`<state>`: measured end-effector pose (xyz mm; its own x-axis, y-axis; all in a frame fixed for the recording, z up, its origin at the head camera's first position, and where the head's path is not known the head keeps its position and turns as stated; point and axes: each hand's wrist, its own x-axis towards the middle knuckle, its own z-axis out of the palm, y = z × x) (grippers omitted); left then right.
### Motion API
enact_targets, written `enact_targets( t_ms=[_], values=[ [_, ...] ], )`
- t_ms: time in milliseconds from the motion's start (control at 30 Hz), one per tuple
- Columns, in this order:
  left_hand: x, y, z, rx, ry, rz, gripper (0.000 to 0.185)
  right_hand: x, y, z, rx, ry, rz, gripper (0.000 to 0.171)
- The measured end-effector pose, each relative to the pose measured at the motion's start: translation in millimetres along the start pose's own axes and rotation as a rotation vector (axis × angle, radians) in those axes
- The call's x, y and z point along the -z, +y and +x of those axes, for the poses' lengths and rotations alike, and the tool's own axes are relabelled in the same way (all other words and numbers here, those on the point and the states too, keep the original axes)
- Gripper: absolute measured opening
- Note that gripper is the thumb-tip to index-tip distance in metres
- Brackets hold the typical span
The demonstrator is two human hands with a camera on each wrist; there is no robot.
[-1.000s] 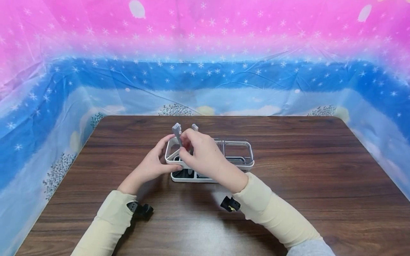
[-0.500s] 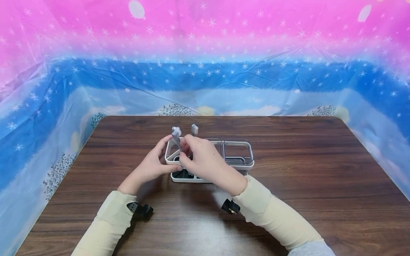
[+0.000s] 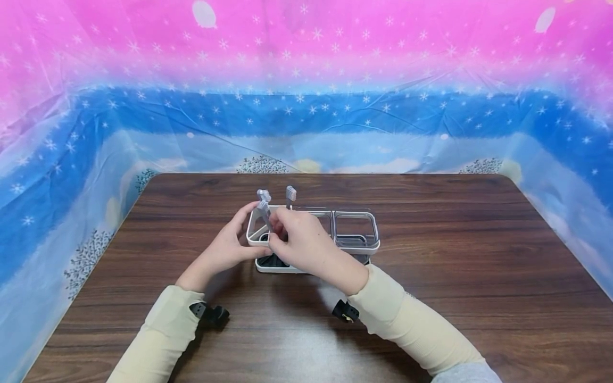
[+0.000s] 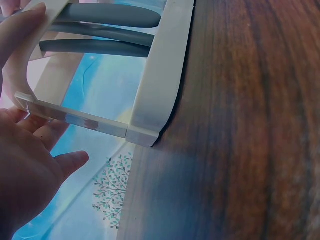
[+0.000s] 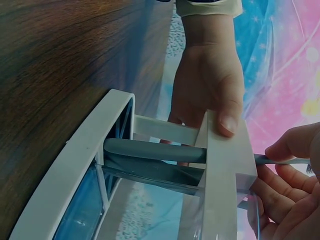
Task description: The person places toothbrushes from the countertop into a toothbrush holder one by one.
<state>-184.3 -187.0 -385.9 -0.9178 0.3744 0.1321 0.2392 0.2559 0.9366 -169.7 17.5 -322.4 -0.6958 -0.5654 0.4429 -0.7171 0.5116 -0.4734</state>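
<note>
Right hand (image 3: 299, 242) pinches a grey toothbrush (image 3: 264, 208) over the white holder (image 3: 356, 246), which the left hand (image 3: 230, 246) grips mid-table (image 3: 455, 298), before a starry pink-and-blue backdrop (image 3: 383, 80).

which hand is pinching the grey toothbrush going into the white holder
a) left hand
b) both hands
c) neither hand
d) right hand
d) The right hand pinches the grey toothbrush above the white holder, while the left hand only grips the holder's end.

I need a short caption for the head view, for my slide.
Left hand steadies a white toothbrush holder while right hand pinches a grey toothbrush in it.
</note>
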Motion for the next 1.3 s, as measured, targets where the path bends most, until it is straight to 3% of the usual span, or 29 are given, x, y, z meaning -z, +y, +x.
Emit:
enact_targets(
  t_ms=[667, 1300],
  values=[
    [1.0, 0.8, 0.7, -0.002, -0.01, 0.01, 0.094, -0.9, -1.3, -0.1, -0.008, -0.032, -0.034, 0.012],
    [0.2, 0.2, -0.2, -0.001, -0.007, 0.017, 0.093, -4.9, -1.6, -2.2, 0.018, -0.011, -0.027, 0.013]
  ],
)
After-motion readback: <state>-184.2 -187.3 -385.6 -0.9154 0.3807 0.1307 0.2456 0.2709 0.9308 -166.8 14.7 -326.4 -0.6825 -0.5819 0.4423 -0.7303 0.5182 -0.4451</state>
